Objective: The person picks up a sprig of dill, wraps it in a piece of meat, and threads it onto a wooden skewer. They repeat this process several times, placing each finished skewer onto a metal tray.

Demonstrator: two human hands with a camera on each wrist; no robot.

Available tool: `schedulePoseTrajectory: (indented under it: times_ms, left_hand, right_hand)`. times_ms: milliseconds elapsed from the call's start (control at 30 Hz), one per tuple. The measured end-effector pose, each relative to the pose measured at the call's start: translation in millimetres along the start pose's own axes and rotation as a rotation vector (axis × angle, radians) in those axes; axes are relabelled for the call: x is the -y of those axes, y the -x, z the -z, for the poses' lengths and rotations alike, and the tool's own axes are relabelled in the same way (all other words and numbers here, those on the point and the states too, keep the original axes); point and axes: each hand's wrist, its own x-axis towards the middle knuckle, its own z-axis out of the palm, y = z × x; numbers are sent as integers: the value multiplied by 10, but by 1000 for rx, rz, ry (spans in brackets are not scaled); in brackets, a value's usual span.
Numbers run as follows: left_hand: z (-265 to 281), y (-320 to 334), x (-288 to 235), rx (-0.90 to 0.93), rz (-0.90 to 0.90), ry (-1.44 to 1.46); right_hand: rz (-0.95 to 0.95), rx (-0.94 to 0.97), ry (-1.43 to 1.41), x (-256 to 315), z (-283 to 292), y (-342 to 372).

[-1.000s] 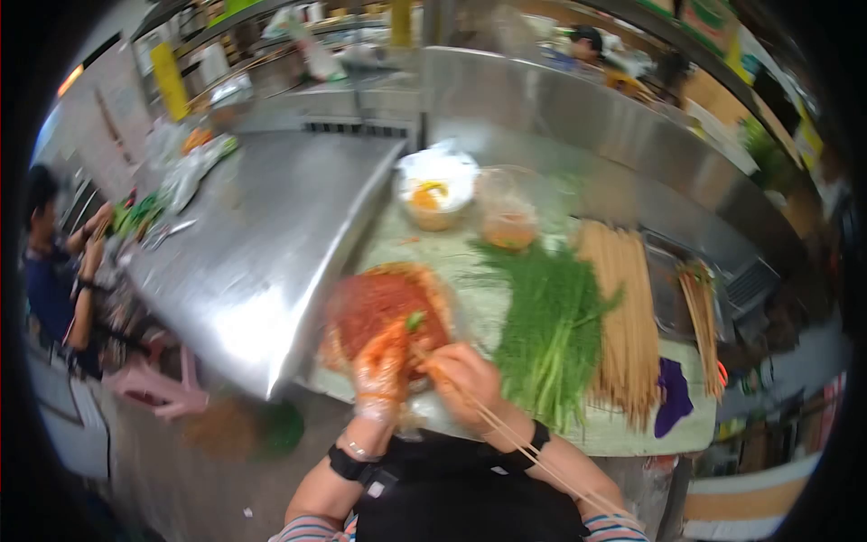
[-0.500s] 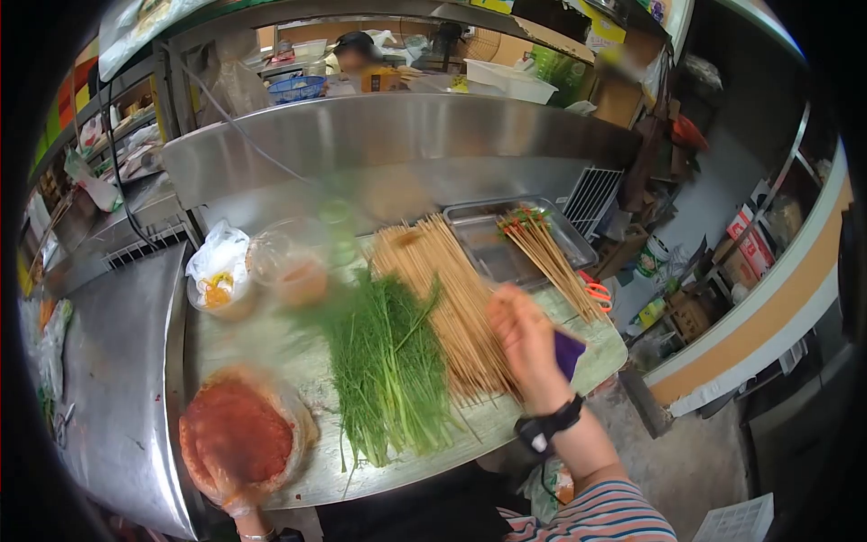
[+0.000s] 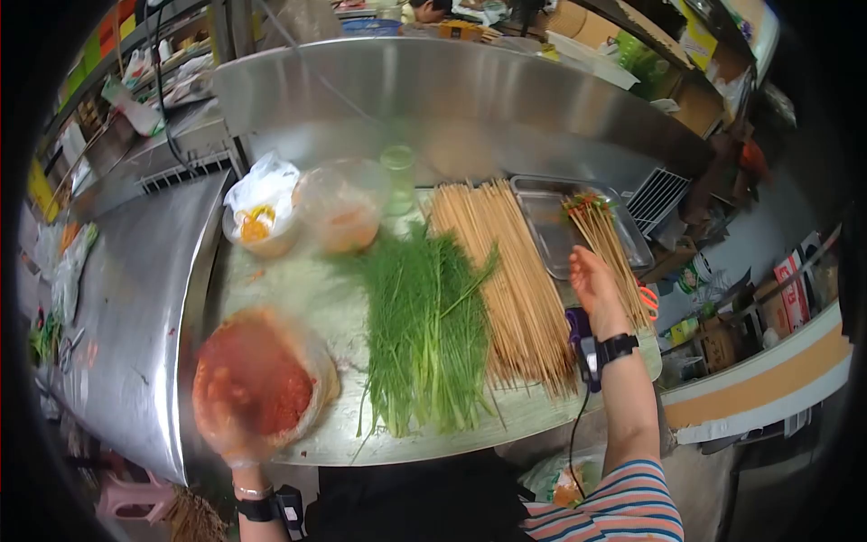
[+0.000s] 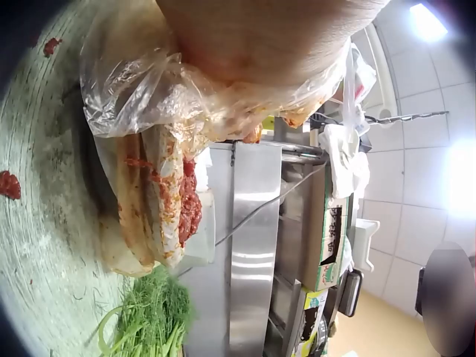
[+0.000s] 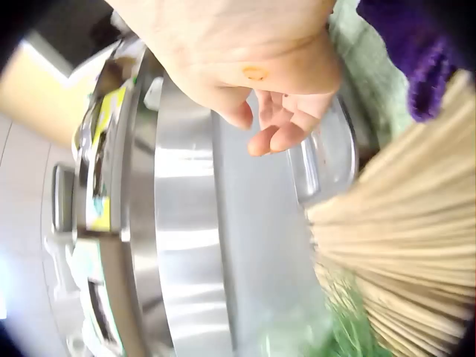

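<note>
My left hand (image 3: 228, 434), in a clear plastic glove smeared with red, lies over the near left side of a bowl of red minced meat (image 3: 287, 397). Its fingers are extended and blur into the meat. My right hand (image 3: 591, 282) is bare and hovers by the near edge of a metal tray (image 3: 540, 237), just left of a bunch of skewers with red and green tips (image 3: 607, 242). In the right wrist view its fingers (image 5: 286, 134) bend loosely with nothing between them. A large pile of bare bamboo skewers (image 3: 510, 280) lies to its left.
Green dill (image 3: 424, 334) lies between bowl and skewers. Behind stand a tub with a white bag (image 3: 262, 194), a clear plastic container (image 3: 341, 203) and a green glass (image 3: 397, 176). A purple cloth (image 3: 575, 325) and orange-handled scissors (image 3: 648, 304) are near the right arm. A steel counter (image 3: 126, 307) adjoins on the left.
One second ago both hands met over the bowl, the right holding thin skewers. The right hand has since moved right, past the bare pile to the tray, and holds none; the left stayed at the bowl.
</note>
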Motion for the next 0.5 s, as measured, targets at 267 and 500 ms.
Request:
schedulePoseTrajectory:
  times_ms: [267,500]
  left_hand:
    - [121,-12,167,17,-82,-34]
    - [31,24,72,-18,17,106]
  right_hand:
    - [272,454,1001,-563,-1401,864]
    - [1046,450,1429,-564,-1480,867]
